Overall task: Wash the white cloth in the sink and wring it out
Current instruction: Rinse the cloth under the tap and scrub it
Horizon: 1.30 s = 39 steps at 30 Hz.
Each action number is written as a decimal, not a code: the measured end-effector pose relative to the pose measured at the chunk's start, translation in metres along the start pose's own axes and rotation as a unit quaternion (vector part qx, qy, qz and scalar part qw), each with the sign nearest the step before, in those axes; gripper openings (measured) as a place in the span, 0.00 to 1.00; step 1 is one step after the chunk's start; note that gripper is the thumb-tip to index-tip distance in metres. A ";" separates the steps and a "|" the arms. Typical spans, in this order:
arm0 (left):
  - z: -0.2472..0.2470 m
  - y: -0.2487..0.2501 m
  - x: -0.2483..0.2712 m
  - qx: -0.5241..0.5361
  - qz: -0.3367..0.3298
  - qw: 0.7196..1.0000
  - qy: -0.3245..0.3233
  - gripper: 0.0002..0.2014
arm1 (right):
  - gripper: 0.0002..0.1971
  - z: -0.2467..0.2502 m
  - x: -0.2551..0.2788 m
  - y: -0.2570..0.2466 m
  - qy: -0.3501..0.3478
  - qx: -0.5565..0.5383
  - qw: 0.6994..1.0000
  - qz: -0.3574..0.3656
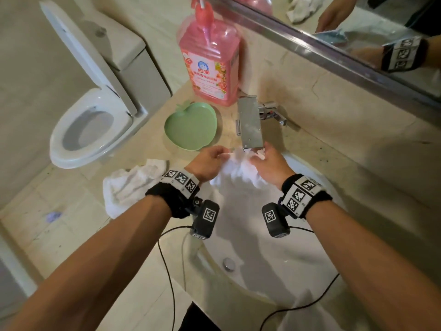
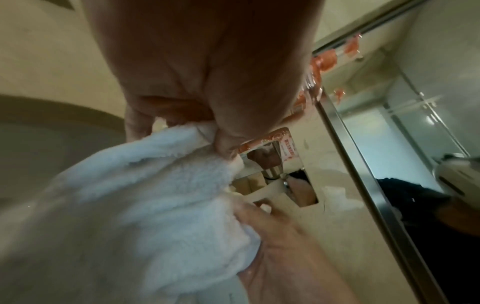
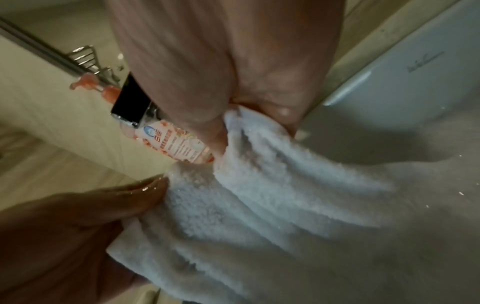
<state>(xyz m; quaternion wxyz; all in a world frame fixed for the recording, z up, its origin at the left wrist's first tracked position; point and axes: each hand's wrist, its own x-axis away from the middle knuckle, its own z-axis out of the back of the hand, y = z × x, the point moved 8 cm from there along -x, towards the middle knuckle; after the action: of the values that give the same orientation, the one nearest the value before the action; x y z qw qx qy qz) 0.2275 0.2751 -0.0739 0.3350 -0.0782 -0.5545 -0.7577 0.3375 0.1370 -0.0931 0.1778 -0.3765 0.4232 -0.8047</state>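
Observation:
A fluffy white cloth (image 1: 236, 170) hangs bunched between both hands just under the chrome faucet spout (image 1: 250, 125), over the back of the white sink (image 1: 317, 185). My left hand (image 1: 211, 158) pinches its top left edge, thumb against fingers. My right hand (image 1: 268, 161) grips its top right edge. In the left wrist view the cloth (image 2: 145, 197) drops from my left hand (image 2: 207, 131), with the right hand (image 2: 280, 236) below it. The right wrist view shows the cloth (image 3: 272, 195) wet, with droplets, held by my right hand (image 3: 233, 123). Running water cannot be made out.
A second white cloth (image 1: 128, 185) lies crumpled on the counter left of the sink. A green apple-shaped dish (image 1: 191, 126) and a pink detergent bottle (image 1: 210, 68) stand behind it. A toilet (image 1: 90, 123) is at the left, a mirror (image 1: 358, 32) above. The sink drain (image 1: 229, 263) is uncovered.

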 end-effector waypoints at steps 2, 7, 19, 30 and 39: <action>-0.005 0.010 0.002 -0.027 -0.032 0.999 -0.019 0.08 | 0.09 -0.004 0.003 -0.008 -0.026 -0.014 0.999 0.023; -0.022 0.031 -0.002 -0.107 -0.075 0.989 -0.067 0.08 | 0.06 -0.010 0.011 -0.013 -0.092 0.065 0.993 0.041; -0.042 0.008 -0.026 -0.102 -0.010 0.994 -0.044 0.19 | 0.15 0.041 0.012 0.003 0.053 -0.001 0.998 0.039; -0.043 0.036 -0.023 -0.167 -0.046 0.980 -0.102 0.16 | 0.27 0.001 0.009 -0.002 -0.076 0.126 0.989 0.024; -0.044 0.015 -0.036 -0.103 0.006 0.991 -0.081 0.19 | 0.19 0.012 0.006 0.004 -0.029 0.041 0.997 0.064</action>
<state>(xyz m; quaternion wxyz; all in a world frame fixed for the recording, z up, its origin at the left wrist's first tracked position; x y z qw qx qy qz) 0.2750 0.2487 -0.0959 0.2839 -0.1770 -0.4987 -0.7996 0.3429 0.1243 -0.0893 0.2561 -0.3641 0.4078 -0.7972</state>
